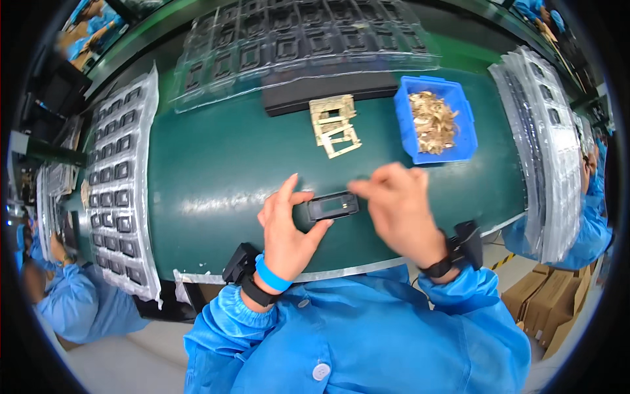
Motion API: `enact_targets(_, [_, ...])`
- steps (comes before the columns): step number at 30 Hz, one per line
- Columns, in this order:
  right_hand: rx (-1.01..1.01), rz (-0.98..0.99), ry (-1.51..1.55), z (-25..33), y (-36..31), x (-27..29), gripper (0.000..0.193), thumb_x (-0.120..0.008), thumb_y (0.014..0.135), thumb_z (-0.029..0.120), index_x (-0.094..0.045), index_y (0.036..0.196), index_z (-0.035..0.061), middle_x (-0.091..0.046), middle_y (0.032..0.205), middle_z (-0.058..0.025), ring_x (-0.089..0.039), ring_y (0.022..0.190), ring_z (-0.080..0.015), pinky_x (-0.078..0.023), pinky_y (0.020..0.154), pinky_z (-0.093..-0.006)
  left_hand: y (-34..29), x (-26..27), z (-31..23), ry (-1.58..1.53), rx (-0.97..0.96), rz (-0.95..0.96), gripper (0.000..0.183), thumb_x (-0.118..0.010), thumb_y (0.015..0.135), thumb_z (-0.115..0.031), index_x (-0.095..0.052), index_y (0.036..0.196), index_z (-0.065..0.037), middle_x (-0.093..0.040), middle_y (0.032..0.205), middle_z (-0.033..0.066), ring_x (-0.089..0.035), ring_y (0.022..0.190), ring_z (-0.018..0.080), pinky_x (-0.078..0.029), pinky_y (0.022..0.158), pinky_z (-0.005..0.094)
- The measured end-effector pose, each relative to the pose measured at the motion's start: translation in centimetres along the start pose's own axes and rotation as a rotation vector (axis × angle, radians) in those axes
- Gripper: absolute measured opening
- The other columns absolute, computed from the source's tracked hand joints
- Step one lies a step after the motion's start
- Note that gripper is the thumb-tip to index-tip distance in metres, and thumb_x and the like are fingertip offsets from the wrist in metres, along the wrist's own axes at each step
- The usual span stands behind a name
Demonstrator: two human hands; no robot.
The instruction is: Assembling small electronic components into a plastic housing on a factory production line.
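Two hands [289, 226] [397, 207] hold a black frame [333, 206] above bare green belt [216, 171].

Bare green tabletop [216, 164] between tray stack [121, 177] and blue bin [467, 125].

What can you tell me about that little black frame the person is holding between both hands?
The small black frame is a flat, rectangular piece, seemingly dark plastic, with a raised rim around a greyer, glossy centre. It lies roughly level, long side running left to right, held above the green table. The left hand grips its left end between thumb and fingers; the right hand touches its right end with its fingertips, though that hand is blurred. Finer details are too small to tell.
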State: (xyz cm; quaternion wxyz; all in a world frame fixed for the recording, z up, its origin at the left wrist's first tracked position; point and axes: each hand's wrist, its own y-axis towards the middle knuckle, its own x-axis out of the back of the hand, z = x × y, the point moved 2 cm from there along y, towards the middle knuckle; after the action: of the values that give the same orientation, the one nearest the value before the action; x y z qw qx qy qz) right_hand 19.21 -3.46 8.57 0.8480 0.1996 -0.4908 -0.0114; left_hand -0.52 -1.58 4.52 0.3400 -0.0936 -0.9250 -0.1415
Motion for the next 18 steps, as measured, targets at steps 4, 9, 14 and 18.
enact_targets(4, [0.058,0.123,0.05,1.7,-0.8,-3.4,0.039,-0.063,0.076,0.002,-0.071,0.111,0.0177,-0.049,0.092,-0.0034,-0.053,0.091,-0.0206,-0.031,0.085,-0.0413,0.0,0.0,-0.2,-0.011,0.015,-0.015,0.093,-0.085,0.066,-0.008,-0.035,0.144,-0.007,-0.067,0.109,0.0059,-0.053,0.115,0.027,-0.032,0.105,0.0416])
enact_targets(9, [0.07,0.162,-0.079,2.0,-0.7,-4.3,0.038,-0.061,0.079,0.006,-0.071,0.112,0.021,-0.047,0.091,-0.0028,-0.05,0.092,-0.0201,-0.03,0.087,-0.0434,-0.1,-0.1,0.1,-0.032,0.023,-0.023,0.092,-0.084,0.066,-0.008,-0.036,0.144,-0.007,-0.067,0.109,0.0053,-0.052,0.114,0.0266,-0.032,0.102,0.0417])
enact_targets(14, [0.091,0.169,-0.109,1.7,0.0,-3.9,0.035,-0.062,0.079,0.008,-0.072,0.108,0.0248,-0.046,0.091,-0.0022,-0.048,0.093,-0.0203,-0.029,0.09,-0.0449,-0.3,0.0,0.1,-0.058,0.01,-0.017,0.092,-0.084,0.065,-0.007,-0.037,0.145,-0.007,-0.067,0.111,0.005,-0.051,0.114,0.0263,-0.031,0.099,0.0422])
enact_targets(18, [0.111,0.163,-0.051,1.0,0.5,-3.8,0.04,-0.064,0.078,0.004,-0.075,0.106,0.0303,-0.045,0.09,-0.0022,-0.047,0.092,-0.021,-0.028,0.09,-0.0453,-0.2,0.2,0.1,-0.016,0.009,-0.011,0.094,-0.086,0.064,-0.008,-0.037,0.144,-0.007,-0.069,0.109,0.0057,-0.054,0.114,0.0258,-0.033,0.101,0.0413])
